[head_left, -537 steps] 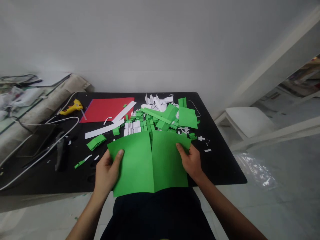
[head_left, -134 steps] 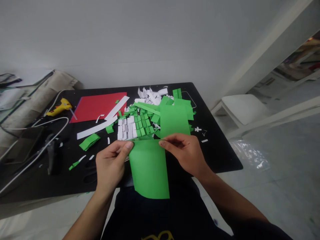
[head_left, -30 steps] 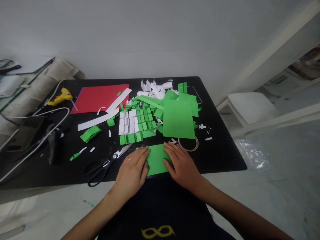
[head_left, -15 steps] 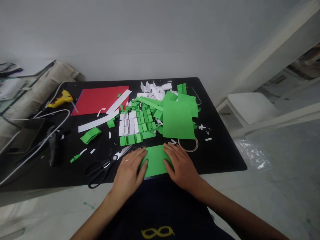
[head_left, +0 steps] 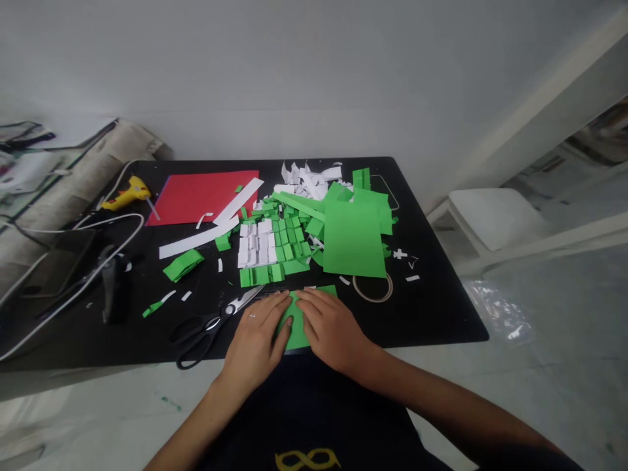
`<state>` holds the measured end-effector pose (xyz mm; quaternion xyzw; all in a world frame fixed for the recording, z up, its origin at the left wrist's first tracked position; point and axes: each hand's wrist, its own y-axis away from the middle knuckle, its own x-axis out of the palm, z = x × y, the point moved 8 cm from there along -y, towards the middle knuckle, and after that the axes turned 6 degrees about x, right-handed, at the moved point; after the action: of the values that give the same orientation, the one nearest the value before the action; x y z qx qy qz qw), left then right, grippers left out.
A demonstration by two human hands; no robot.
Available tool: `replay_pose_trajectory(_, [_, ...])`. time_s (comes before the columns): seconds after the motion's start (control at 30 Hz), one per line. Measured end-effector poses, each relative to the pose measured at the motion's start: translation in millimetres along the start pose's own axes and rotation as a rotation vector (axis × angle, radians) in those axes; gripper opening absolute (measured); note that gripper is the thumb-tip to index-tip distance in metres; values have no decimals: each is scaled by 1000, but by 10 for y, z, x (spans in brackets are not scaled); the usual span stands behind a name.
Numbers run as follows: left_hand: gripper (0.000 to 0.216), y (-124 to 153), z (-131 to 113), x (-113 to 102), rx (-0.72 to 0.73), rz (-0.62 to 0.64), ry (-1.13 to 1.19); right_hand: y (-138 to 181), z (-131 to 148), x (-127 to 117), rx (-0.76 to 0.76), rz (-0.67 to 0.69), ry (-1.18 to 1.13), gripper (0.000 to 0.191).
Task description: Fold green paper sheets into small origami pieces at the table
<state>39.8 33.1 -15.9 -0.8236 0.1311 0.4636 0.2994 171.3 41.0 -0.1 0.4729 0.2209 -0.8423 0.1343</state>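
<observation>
A folded green paper (head_left: 296,327) lies at the near edge of the black table (head_left: 432,307). My left hand (head_left: 258,337) lies flat on its left side, fingers stretched forward. My right hand (head_left: 330,327) presses flat on its right side, covering most of it; the two hands almost touch. Black-handled scissors (head_left: 210,324) lie just left of my left hand. A larger green sheet (head_left: 353,239) rests beyond my right hand, over a heap of green and white paper pieces (head_left: 275,245).
A tape ring (head_left: 373,288) sits right of the folded paper. A red sheet (head_left: 201,195), long white strips (head_left: 206,239) and a yellow glue gun (head_left: 128,193) lie at the back left. Cables (head_left: 73,261) run along the left. A white stool (head_left: 490,219) stands to the right.
My right hand has slid left across the green paper toward my left hand, hiding more of it. Earlier I held the sheet up, then laid it folded on the table.
</observation>
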Motion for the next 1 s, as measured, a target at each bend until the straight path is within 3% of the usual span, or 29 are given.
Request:
replay_pose_trajectory(0.23, [36,-7,4,-11,-35,1,-1,-579,-503,-376,139,-45,-13,26])
replay_pose_trajectory(0.4, [39,26,31,-20,-71,-5,-31,-994,-575,-293,50,85,-11,40])
replay_pose_trajectory(0.57, [39,26,26,-22,-69,-9,-29,-1057,-555,-129,25,197,-4,45])
replay_pose_trajectory(0.77, [39,14,0,-24,-44,-20,-46,-1072,-591,-160,49,239,-62,44])
replay_pose_trajectory(0.87, [38,12,-5,-16,-36,-13,-64,-1082,-564,-305,29,190,-122,44])
replay_pose_trajectory(1.0, [35,10,-12,-22,-29,-22,-67,-1076,-574,-689,9,39,-147,43])
